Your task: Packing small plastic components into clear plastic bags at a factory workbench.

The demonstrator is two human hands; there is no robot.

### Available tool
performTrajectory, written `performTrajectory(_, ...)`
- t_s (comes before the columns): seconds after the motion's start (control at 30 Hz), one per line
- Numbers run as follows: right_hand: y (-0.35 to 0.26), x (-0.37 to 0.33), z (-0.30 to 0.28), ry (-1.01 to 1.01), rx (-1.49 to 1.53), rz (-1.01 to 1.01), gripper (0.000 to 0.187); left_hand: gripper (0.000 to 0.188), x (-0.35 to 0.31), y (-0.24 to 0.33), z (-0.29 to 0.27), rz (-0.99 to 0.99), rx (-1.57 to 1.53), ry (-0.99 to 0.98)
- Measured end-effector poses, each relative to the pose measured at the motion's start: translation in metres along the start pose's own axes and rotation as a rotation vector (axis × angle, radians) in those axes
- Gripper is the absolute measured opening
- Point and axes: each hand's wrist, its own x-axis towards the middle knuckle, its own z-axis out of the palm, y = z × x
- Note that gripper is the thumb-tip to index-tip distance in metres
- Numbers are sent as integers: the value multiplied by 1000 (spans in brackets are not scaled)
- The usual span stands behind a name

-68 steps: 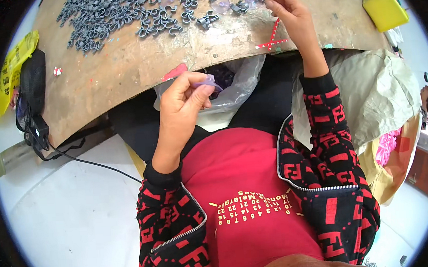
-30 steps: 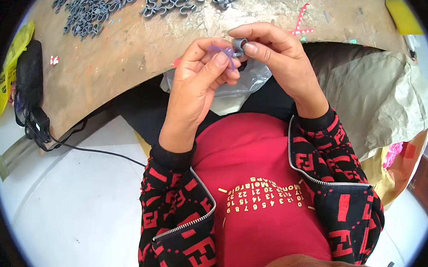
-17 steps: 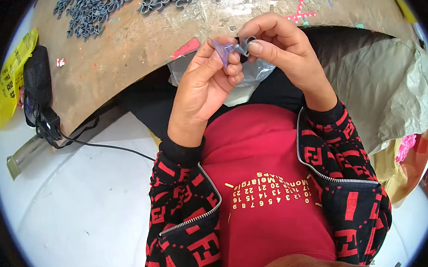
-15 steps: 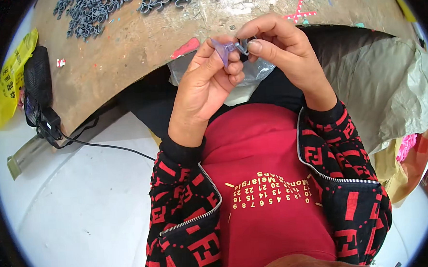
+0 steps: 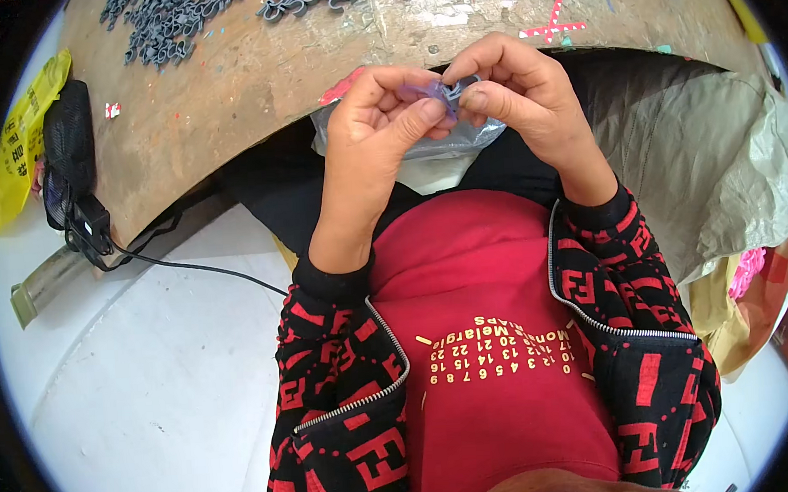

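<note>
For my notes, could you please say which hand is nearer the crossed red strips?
Right: in the picture, the right hand is below the crossed red strips, the left hand farther off, lower left.

A worn brown bench [image 5: 252, 84], its surface scuffed and flecked with small coloured specks, is shown with its near edge bent into an arc by the wide lens. Its far left area is covered by a dense heap of small grey clips [image 5: 164, 26]; a looser cluster [image 5: 298, 0] is spread just to the right. Farther right, two crossing strips of red-and-white tape [image 5: 553, 30] are laid flat. A red patch [image 5: 337, 89] is seen at the near edge; a red-and-white scrap [image 5: 112, 109] is seen toward the left.
</note>
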Motion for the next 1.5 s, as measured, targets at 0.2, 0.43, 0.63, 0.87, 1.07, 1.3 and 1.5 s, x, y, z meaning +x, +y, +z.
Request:
performTrajectory(0.2,-4,0,3,-35,-134,-9,20,13,-4,0,-7,-1,256,-15)
performTrajectory(0.43,-4,-1,-2,-15,-495,-138,21,12,-2,-7,-8,6,190,-27)
performTrajectory(0.63,0,-4,-1,64,-219,-31,20,13,-1,-12,-10,-109,-146,-57)
performTrajectory(0.87,6,-4,1,83,-602,-293,16,15,-2,-11,0,4,150,5)
performTrajectory(1.07,5,-2,4,72,-622,-383,15,12,-5,-8,-7,46,339,-42)
performTrajectory(1.3,6,-8,8,152,-648,-248,20,16,-5,-14,-4,-3,100,-28)
performTrajectory(1.5,-5,-15,9,132,-282,-105,18,21,-3,-14,-6,-99,-320,-153)
